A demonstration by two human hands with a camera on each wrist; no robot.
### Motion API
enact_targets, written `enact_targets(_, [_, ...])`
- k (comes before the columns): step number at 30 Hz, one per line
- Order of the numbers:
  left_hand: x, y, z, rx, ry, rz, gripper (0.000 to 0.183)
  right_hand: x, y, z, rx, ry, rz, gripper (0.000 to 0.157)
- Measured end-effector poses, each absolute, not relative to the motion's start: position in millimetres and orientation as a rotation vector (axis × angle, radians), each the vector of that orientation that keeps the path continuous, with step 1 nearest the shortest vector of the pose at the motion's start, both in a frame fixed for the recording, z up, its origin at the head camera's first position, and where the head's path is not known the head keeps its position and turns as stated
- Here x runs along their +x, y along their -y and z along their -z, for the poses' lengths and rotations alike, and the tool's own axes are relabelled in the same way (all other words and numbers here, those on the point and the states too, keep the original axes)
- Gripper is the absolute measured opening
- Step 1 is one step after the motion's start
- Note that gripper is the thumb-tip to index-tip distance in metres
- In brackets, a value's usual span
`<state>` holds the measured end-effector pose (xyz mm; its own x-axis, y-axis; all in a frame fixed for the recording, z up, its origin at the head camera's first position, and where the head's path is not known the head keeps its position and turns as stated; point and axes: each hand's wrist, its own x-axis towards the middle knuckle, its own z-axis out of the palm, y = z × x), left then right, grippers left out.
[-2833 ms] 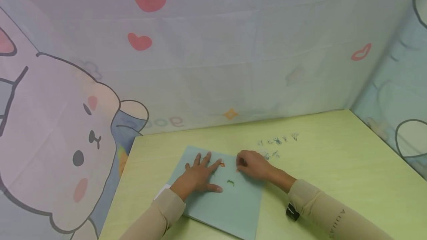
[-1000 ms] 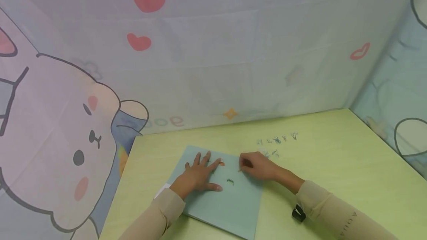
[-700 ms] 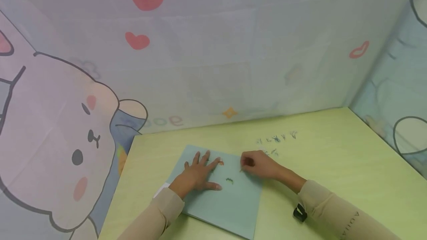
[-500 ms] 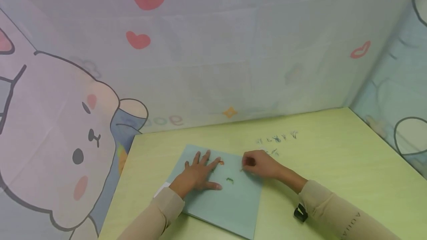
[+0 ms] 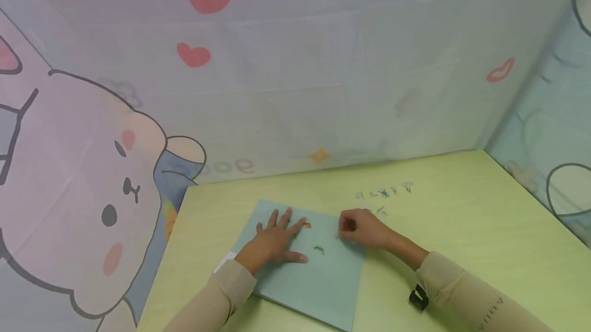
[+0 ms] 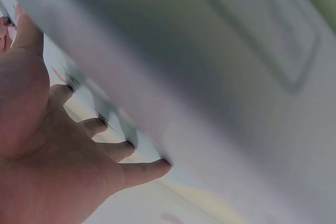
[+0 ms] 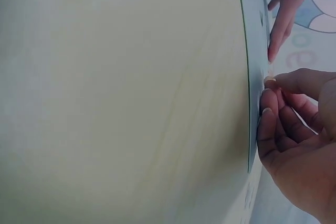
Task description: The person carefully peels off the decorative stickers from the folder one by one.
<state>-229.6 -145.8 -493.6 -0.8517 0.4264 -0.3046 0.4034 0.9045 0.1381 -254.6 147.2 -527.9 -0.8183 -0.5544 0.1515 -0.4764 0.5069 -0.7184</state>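
Note:
A pale blue-green notebook lies tilted on the yellow-green table. My left hand rests on its upper left part with the fingers spread wide. Near the notebook's right edge my right hand pinches a small pale bit, like a sticker, between thumb and index fingertips, right at the cover; the fingers mostly hide it. In the right wrist view the other fingers are curled against the cover. A green sprig-like sticker lies between the hands, and an orange one shows beside my left index fingertip.
Several small plant-like stickers lie in rows on the table beyond my right hand. A white piece shows at the notebook's left edge. Behind the table hangs a printed cloth with hearts and a rabbit.
My right hand has slid slightly to the right along the cover, with the small bit at its fingertips moving along. My left hand has stayed in place on the notebook.

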Motion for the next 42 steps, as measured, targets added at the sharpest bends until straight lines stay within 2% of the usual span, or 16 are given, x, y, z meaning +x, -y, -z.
enact_targets(11, [-231,147,497,0.609,-2.752,-0.096,0.102,-257,-166,517,-0.829,-2.694,1.242,0.005])
enact_targets(19, [-231,146,496,0.610,-2.753,-0.086,0.101,-270,-200,502,-0.669,-2.747,1.257,0.007])
enact_targets(31, [-229,146,497,0.599,-2.759,-0.105,0.102,-283,-252,503,-0.390,-2.821,1.265,0.014])
enact_targets(42, [-230,145,496,0.621,-2.755,-0.094,0.101,-287,-276,516,-0.339,-2.896,1.148,0.013])
